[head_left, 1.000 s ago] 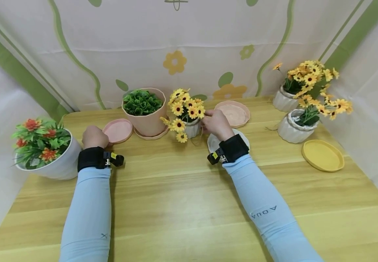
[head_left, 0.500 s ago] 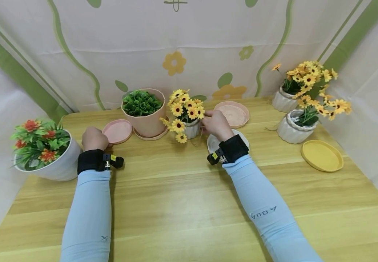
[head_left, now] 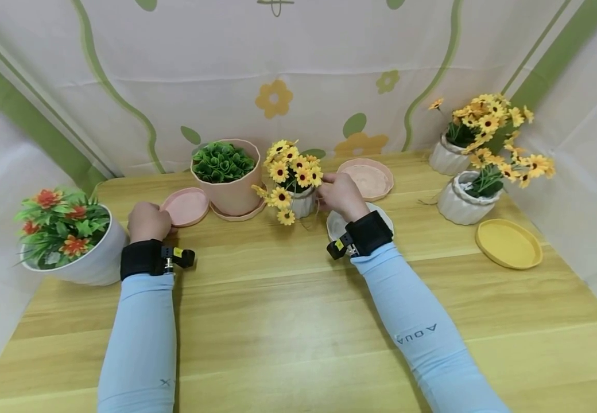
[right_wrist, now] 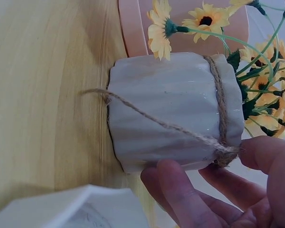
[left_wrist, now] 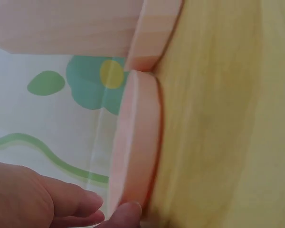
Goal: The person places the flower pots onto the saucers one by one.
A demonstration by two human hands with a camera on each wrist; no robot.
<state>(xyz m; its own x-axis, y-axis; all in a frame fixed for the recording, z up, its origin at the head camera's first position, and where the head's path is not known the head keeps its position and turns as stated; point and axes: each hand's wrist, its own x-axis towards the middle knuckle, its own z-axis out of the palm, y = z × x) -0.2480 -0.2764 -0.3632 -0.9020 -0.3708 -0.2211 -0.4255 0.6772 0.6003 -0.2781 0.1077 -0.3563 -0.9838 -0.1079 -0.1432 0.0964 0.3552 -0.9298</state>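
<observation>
We rested our right hand [head_left: 344,196], fingers [right_wrist: 175,190] loosely parted, against the white flowerpot [right_wrist: 166,90]; our left hand [head_left: 150,222], relaxed and ungripping, was beside the pink saucer [head_left: 186,206], thumb [left_wrist: 127,213] at its edge.

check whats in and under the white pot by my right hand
Yellow flowers stand in the white pot; under it, the table. Its wall hides the inner bottom; its base covers the spot beneath.

A pale glare lay on the wooden tabletop [head_left: 288,338]; both wrist views were dimmer, the left softer.
</observation>
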